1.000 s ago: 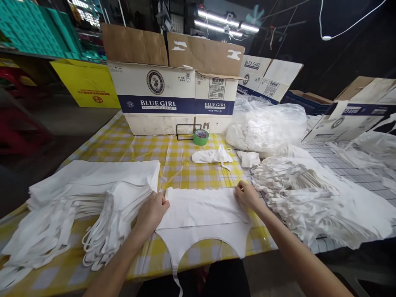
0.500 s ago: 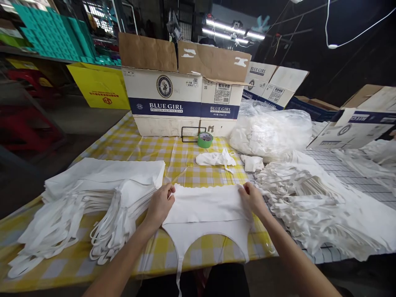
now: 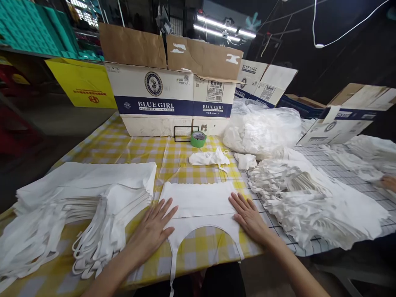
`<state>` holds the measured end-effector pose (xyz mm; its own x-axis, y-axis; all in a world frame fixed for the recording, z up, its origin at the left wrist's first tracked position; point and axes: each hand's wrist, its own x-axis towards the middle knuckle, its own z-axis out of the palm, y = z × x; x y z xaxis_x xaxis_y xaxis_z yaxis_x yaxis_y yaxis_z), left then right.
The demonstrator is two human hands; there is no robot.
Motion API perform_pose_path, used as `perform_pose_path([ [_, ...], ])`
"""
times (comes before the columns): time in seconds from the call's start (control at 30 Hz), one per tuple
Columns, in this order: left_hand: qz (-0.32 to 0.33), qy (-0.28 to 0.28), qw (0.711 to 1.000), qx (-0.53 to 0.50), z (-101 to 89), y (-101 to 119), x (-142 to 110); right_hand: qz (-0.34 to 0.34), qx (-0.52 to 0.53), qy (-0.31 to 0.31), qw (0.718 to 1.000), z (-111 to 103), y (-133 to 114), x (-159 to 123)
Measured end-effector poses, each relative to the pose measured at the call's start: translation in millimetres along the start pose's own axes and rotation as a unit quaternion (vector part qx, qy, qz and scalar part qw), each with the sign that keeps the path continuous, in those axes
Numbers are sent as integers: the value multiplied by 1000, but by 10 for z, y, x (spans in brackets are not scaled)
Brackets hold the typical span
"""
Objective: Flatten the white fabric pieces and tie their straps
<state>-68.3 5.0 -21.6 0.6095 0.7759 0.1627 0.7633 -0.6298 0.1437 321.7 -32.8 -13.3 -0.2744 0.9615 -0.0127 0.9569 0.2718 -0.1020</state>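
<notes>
A white strappy camisole top [image 3: 199,202] lies flat on the yellow checked tablecloth [image 3: 213,247], its scalloped edge away from me and one strap hanging over the table's front edge. My left hand [image 3: 154,227] rests flat on its left side, fingers spread. On its right side lies my right hand [image 3: 249,216], palm down with fingers stretched out. Left of my left hand is a neat stack of similar white tops [image 3: 89,181] with straps trailing forward. A looser heap of white garments [image 3: 303,198] lies right of my right hand.
Behind the top lie a crumpled white garment [image 3: 208,157], a small folded white cloth [image 3: 246,161] and a green tape roll [image 3: 198,139]. A large beer carton [image 3: 154,119] stands at the back beside a clear plastic bag [image 3: 262,128]. Another person's hand [image 3: 389,182] shows at the right edge.
My fingers have let go of the top's upper corners. Both hands have come nearer to me and now lie flat on its sides. Another person's hand has appeared at the right.
</notes>
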Motion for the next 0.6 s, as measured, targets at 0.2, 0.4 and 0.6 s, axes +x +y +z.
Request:
perform_pose_path([
  [0.2, -30, 39, 999, -12, 15, -98, -150, 36, 50, -4, 998, -130, 148, -268],
  [0.4, -167, 72, 983, 5, -163, 115, 163, 258, 99, 139, 951, -148, 52, 264],
  [0.6, -324, 2, 944, 65, -264, 93, 409, 300, 66, 156, 939, -21, -85, 773],
])
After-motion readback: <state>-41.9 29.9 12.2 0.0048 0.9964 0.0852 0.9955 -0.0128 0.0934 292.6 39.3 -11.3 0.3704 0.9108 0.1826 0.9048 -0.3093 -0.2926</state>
